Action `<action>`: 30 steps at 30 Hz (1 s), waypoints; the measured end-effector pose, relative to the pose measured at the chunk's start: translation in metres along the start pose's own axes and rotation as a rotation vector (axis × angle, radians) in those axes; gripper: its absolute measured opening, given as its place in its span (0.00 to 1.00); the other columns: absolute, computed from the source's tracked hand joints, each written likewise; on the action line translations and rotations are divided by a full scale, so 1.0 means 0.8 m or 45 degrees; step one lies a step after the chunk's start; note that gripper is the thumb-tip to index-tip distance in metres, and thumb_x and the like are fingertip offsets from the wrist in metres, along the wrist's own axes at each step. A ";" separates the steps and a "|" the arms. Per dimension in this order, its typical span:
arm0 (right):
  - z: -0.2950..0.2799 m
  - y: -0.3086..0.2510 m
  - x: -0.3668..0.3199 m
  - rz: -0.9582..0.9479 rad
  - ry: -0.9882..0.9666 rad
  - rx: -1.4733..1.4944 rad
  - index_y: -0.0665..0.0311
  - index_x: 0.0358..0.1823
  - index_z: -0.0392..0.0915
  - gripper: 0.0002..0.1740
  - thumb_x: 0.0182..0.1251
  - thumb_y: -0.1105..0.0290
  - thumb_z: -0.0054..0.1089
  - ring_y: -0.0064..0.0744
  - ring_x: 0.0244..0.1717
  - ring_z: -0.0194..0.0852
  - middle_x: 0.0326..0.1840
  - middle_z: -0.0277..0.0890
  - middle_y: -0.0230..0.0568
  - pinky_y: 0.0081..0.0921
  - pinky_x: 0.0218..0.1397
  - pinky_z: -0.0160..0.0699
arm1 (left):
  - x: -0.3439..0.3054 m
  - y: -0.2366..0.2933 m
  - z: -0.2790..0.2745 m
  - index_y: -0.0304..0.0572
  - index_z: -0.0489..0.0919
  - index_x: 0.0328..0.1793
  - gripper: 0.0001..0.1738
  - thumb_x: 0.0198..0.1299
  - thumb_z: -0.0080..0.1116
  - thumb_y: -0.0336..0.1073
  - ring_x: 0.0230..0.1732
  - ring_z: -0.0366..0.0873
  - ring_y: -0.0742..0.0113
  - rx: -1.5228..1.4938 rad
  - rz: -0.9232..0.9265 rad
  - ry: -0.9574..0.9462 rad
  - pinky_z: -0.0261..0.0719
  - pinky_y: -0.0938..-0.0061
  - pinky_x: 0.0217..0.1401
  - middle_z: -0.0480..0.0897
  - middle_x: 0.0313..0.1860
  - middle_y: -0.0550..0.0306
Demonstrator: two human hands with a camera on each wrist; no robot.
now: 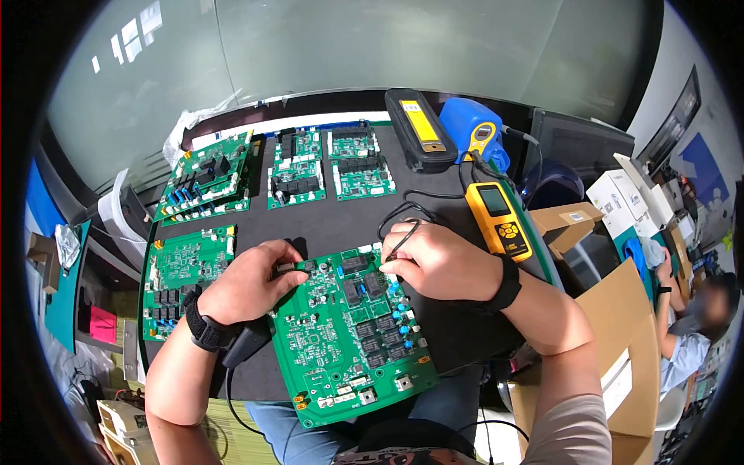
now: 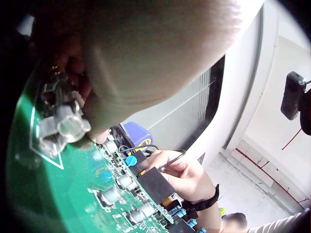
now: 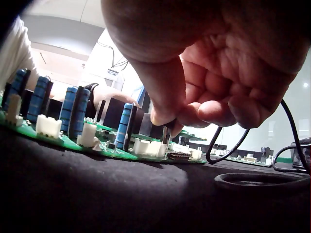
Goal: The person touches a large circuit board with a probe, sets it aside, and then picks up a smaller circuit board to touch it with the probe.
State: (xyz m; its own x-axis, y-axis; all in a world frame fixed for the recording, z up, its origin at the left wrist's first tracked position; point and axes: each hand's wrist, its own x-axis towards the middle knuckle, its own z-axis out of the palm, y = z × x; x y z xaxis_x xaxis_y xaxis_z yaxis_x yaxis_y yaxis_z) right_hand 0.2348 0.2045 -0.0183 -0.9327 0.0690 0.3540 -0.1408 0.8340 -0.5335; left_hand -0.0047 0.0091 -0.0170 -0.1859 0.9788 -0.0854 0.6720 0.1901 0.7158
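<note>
A large green circuit board [image 1: 318, 341] lies tilted at the near edge of the dark work surface, reaching over the person's lap. My left hand [image 1: 252, 283] grips its upper left corner, thumb on top beside a small black part. At the upper right edge, my right hand [image 1: 442, 260] pinches the dark end of a black cable [image 1: 404, 239] between thumb and fingers. In the right wrist view those fingertips [image 3: 163, 116] are right at white connectors [image 3: 149, 147], next to upright blue cylindrical components [image 3: 125, 125]. The cable loops away behind the hand.
A yellow handheld meter [image 1: 496, 221], a blue soldering station [image 1: 473, 128] and a black case [image 1: 422, 132] stand at the back right. Several other circuit boards [image 1: 294, 167] lie at the back and left. Open cardboard boxes [image 1: 620, 349] stand right; another person [image 1: 697, 325] sits beyond.
</note>
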 end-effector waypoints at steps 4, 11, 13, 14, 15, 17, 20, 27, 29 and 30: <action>-0.001 -0.003 0.001 0.033 -0.007 0.004 0.69 0.32 0.79 0.06 0.64 0.73 0.64 0.53 0.39 0.79 0.33 0.80 0.48 0.43 0.48 0.77 | 0.001 0.003 -0.002 0.32 0.78 0.55 0.16 0.69 0.68 0.34 0.45 0.80 0.75 0.036 -0.001 -0.013 0.81 0.74 0.48 0.84 0.42 0.57; -0.003 -0.008 0.001 0.092 -0.043 -0.042 0.72 0.28 0.80 0.09 0.66 0.74 0.64 0.47 0.42 0.78 0.37 0.80 0.45 0.36 0.50 0.76 | 0.001 -0.003 0.000 0.33 0.79 0.55 0.15 0.69 0.67 0.34 0.43 0.79 0.75 0.032 0.059 0.019 0.80 0.74 0.46 0.84 0.41 0.57; -0.003 -0.008 0.001 0.085 -0.043 -0.035 0.71 0.29 0.80 0.09 0.66 0.74 0.64 0.48 0.41 0.78 0.37 0.80 0.45 0.36 0.50 0.76 | 0.001 -0.001 0.000 0.33 0.79 0.53 0.18 0.66 0.70 0.38 0.47 0.86 0.49 -0.002 0.036 0.023 0.81 0.63 0.51 0.85 0.43 0.41; -0.003 -0.008 0.001 0.083 -0.044 -0.031 0.71 0.30 0.80 0.08 0.66 0.74 0.64 0.48 0.41 0.78 0.37 0.80 0.45 0.36 0.50 0.76 | 0.001 -0.001 0.000 0.33 0.79 0.53 0.18 0.66 0.70 0.38 0.47 0.86 0.49 -0.001 0.035 0.024 0.81 0.63 0.51 0.85 0.43 0.41; -0.003 -0.008 0.001 0.082 -0.044 -0.031 0.71 0.30 0.80 0.08 0.66 0.74 0.64 0.48 0.41 0.78 0.37 0.80 0.45 0.36 0.50 0.76 | 0.001 0.000 0.000 0.33 0.79 0.53 0.16 0.67 0.69 0.37 0.44 0.82 0.62 0.025 0.049 0.024 0.80 0.68 0.48 0.85 0.41 0.49; -0.002 -0.009 0.001 0.109 -0.029 -0.016 0.71 0.33 0.79 0.06 0.66 0.74 0.64 0.48 0.40 0.78 0.37 0.79 0.46 0.37 0.48 0.76 | 0.001 0.000 0.000 0.33 0.79 0.54 0.15 0.69 0.68 0.36 0.41 0.79 0.74 0.051 0.065 0.027 0.79 0.73 0.44 0.84 0.39 0.56; -0.001 -0.007 0.001 0.070 -0.017 -0.024 0.71 0.35 0.79 0.06 0.66 0.75 0.64 0.49 0.39 0.78 0.36 0.79 0.46 0.37 0.47 0.76 | 0.000 -0.002 0.000 0.34 0.80 0.53 0.15 0.69 0.68 0.36 0.39 0.79 0.74 0.033 0.085 0.036 0.79 0.73 0.43 0.84 0.38 0.56; -0.002 -0.009 0.001 0.079 -0.031 -0.014 0.69 0.33 0.78 0.05 0.65 0.73 0.61 0.52 0.42 0.78 0.34 0.79 0.48 0.44 0.50 0.77 | 0.001 0.000 0.000 0.34 0.80 0.53 0.15 0.68 0.68 0.36 0.38 0.78 0.74 0.087 0.091 0.040 0.78 0.73 0.42 0.84 0.36 0.56; -0.002 -0.007 0.000 0.087 -0.023 -0.019 0.71 0.35 0.79 0.05 0.66 0.75 0.64 0.50 0.39 0.78 0.36 0.79 0.47 0.38 0.47 0.76 | 0.001 -0.001 0.000 0.34 0.80 0.53 0.15 0.68 0.68 0.36 0.38 0.78 0.74 0.090 0.093 0.039 0.78 0.73 0.42 0.84 0.37 0.56; -0.002 -0.007 0.000 0.087 -0.023 -0.019 0.71 0.35 0.79 0.05 0.66 0.75 0.64 0.50 0.39 0.78 0.36 0.79 0.47 0.38 0.47 0.76 | 0.001 -0.002 0.000 0.34 0.80 0.53 0.15 0.68 0.68 0.36 0.38 0.78 0.74 0.082 0.094 0.037 0.78 0.73 0.42 0.84 0.37 0.57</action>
State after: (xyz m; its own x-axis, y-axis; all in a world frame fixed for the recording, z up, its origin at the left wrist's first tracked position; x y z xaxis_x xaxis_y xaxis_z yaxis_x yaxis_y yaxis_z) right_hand 0.2357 0.2007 -0.0143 -0.9458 0.1162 0.3034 -0.0719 0.8357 -0.5444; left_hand -0.0060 0.0098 -0.0182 -0.1540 0.9880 -0.0134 0.7294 0.1228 0.6730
